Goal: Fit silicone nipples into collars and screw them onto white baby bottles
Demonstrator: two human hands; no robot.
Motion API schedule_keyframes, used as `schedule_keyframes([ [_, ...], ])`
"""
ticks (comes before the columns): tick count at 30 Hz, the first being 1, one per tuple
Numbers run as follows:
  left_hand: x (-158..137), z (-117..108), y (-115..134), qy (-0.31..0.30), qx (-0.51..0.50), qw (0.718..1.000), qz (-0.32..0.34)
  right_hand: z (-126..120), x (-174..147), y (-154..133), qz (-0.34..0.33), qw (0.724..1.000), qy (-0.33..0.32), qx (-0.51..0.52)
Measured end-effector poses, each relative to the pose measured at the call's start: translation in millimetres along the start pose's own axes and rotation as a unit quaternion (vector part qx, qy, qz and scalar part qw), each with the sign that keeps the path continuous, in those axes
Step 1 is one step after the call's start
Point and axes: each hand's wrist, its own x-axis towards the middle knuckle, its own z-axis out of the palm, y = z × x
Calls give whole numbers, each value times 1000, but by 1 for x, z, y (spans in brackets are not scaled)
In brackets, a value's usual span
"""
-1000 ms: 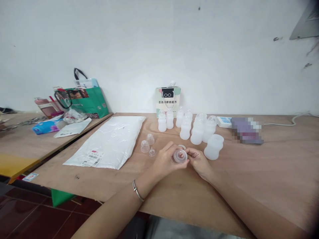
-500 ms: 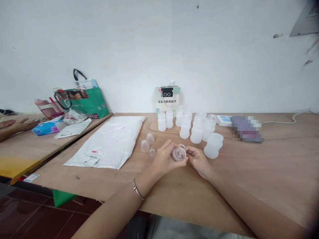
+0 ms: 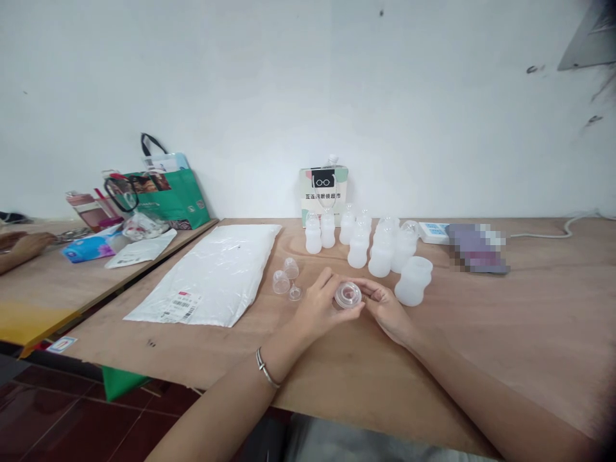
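Observation:
My left hand is closed around a clear round baby bottle cap, its ringed, open-looking side facing up at me. A small clear part seems to lie inside the ring. The fingers of my right hand press against the cap's right and far rim. Left of my hands are two clear dome covers and a clear bottle nipple. Just right of my hands stands a frosted baby bottle without a top. Several capped baby bottles are grouped behind.
A white plastic mailer covers the table's left part. A paper bag leans against the wall, a white device behind right. Across a gap, another person's hand rests near a tissue pack and a green bag.
The clear ring piece in my right fingers, behind the cap before, has come over the cap's opening. My right fingers now lie along its far rim. The other person's hand has drawn left.

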Motion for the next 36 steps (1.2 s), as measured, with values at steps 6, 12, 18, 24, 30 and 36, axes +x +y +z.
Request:
schedule_keyframes([
  [6, 0, 0, -4, -10, 29, 999, -16, 1, -3, -2, 1, 999, 32, 19],
  [12, 0, 4, -11, -38, 45, 998, -1, 2, -2, -8, -19, 990, 27, -134],
  [18, -1, 5, -11, -91, 42, 995, 17, 9, -6, -21, 56, 994, -12, -88],
  [24, -1, 5, -7, -107, 56, 992, 36, 12, -8, -27, 35, 995, 0, -90],
  [30, -1, 8, -8, -73, 61, 994, 46, 13, -11, -24, -11, 986, 34, -160],
  [36, 2, 1, -3, -5, 143, 990, 13, 13, -18, -26, -95, 950, 70, -288],
])
